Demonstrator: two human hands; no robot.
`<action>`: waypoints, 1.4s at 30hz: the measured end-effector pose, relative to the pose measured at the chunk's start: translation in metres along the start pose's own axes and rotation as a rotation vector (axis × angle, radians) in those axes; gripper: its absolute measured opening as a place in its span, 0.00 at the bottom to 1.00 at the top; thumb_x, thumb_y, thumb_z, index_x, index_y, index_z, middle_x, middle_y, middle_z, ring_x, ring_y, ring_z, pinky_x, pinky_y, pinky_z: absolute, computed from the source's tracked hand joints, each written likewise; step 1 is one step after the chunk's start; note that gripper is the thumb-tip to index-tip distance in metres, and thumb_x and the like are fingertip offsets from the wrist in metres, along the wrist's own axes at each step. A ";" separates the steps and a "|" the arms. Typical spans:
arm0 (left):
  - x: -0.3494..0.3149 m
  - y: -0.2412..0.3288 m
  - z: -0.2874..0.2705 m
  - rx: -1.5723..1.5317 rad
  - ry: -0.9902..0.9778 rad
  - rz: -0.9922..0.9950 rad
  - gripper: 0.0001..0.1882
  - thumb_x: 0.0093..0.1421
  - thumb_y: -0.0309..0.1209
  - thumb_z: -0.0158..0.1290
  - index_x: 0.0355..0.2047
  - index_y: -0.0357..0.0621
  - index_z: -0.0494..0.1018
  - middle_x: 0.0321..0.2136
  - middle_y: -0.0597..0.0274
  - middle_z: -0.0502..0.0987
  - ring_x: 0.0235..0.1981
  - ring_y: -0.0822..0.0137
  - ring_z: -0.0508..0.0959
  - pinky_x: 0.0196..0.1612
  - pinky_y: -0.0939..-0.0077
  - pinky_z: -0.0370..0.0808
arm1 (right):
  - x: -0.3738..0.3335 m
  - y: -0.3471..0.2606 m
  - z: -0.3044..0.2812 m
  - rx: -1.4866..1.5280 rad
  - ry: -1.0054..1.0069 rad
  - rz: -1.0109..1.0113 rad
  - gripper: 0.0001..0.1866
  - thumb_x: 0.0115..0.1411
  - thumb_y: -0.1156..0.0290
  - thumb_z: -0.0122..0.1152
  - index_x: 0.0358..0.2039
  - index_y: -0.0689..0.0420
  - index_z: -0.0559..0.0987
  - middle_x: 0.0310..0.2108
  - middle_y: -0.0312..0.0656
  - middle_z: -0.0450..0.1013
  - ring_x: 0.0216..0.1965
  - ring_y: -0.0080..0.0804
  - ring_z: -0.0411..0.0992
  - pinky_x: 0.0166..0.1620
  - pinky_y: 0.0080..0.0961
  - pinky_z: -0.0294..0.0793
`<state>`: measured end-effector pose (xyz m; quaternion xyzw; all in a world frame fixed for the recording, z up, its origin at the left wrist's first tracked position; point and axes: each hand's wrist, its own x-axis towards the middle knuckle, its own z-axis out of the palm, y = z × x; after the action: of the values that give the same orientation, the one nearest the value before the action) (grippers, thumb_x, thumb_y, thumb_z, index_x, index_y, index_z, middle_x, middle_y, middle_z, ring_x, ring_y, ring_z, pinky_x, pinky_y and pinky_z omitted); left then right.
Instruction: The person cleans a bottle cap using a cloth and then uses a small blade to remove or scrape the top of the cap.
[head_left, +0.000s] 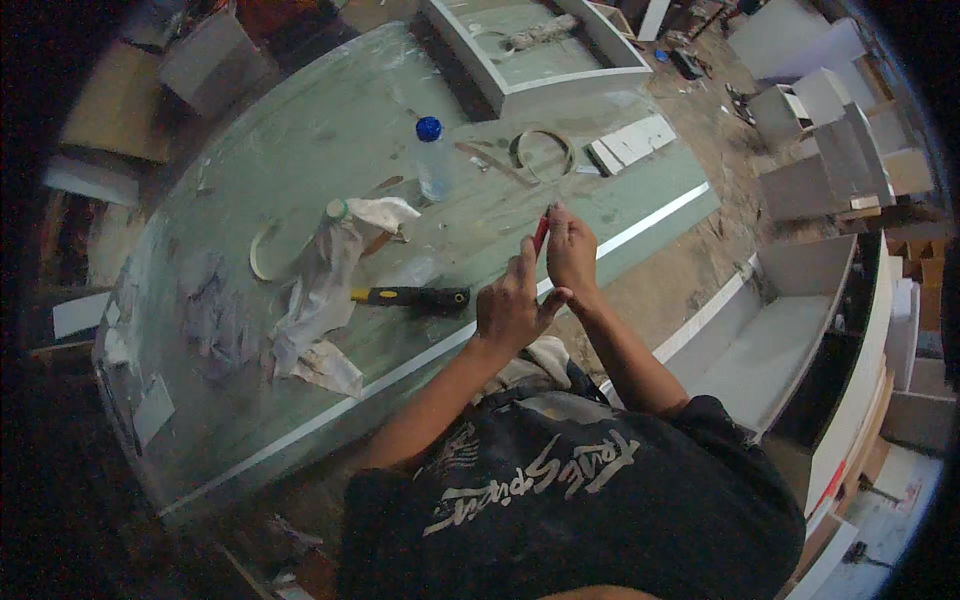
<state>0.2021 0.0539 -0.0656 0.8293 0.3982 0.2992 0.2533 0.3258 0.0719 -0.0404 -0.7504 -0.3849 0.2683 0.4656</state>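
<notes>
Over the near edge of a green-topped table (400, 90), my two hands meet in front of my body. A slim red tool (541, 235), mostly covered by fingers, shows between them; its exact kind is hidden. My left hand (510, 305) has its fingers closed at the lower end of it. My right hand (572, 258) is closed beside its upper end, fingers pointing away from me. Just left of my left hand lies a tool with a black-and-yellow handle (400, 297). A long white strip (655, 220) runs along the table's near edge, passing under my hands.
On the table stand a blue-capped clear bottle (432, 165) and a white box frame (575, 85). A coiled band (570, 155), white pieces (640, 143) and a crumpled cloth (318, 285) lie there too. An open white cabinet (770, 335) is close on my right.
</notes>
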 end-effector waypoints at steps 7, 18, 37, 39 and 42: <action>-0.009 -0.015 0.009 -0.203 0.123 -0.038 0.50 0.60 0.68 0.37 0.60 0.28 0.56 0.34 0.44 0.75 0.31 0.45 0.79 0.30 0.56 0.76 | -0.004 -0.013 0.001 -0.133 -0.155 -0.013 0.31 0.70 0.49 0.38 0.25 0.65 0.73 0.18 0.51 0.68 0.23 0.38 0.69 0.32 0.41 0.66; -0.041 -0.104 -0.056 0.041 0.484 -0.284 0.49 0.51 0.71 0.49 0.54 0.36 0.62 0.34 0.47 0.75 0.35 0.46 0.78 0.37 0.58 0.74 | -0.029 -0.005 0.033 0.579 -0.353 0.138 0.11 0.66 0.64 0.57 0.39 0.60 0.76 0.28 0.40 0.76 0.24 0.22 0.73 0.25 0.19 0.71; -0.026 -0.139 -0.212 0.312 0.136 -0.667 0.17 0.50 0.35 0.61 0.38 0.38 0.77 0.32 0.42 0.79 0.36 0.40 0.78 0.40 0.52 0.74 | -0.088 -0.061 0.178 0.401 -0.659 -0.070 0.22 0.71 0.55 0.42 0.33 0.63 0.70 0.27 0.42 0.67 0.30 0.28 0.65 0.37 0.30 0.67; -0.016 -0.126 -0.225 0.281 0.084 -0.641 0.17 0.50 0.37 0.62 0.35 0.38 0.77 0.29 0.41 0.79 0.35 0.40 0.78 0.40 0.51 0.74 | -0.089 -0.049 0.197 0.386 -0.661 -0.054 0.20 0.72 0.55 0.40 0.34 0.59 0.70 0.27 0.34 0.63 0.30 0.22 0.60 0.35 0.24 0.62; -0.017 -0.117 -0.233 0.292 0.043 -0.650 0.16 0.51 0.38 0.61 0.34 0.37 0.77 0.28 0.41 0.78 0.33 0.39 0.78 0.39 0.50 0.74 | -0.097 -0.046 0.214 0.382 -0.663 -0.017 0.22 0.72 0.54 0.39 0.33 0.60 0.69 0.27 0.37 0.65 0.30 0.25 0.62 0.35 0.28 0.64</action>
<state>-0.0285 0.1478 0.0136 0.6804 0.6849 0.1604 0.2056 0.0935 0.1091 -0.0847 -0.5194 -0.4638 0.5595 0.4495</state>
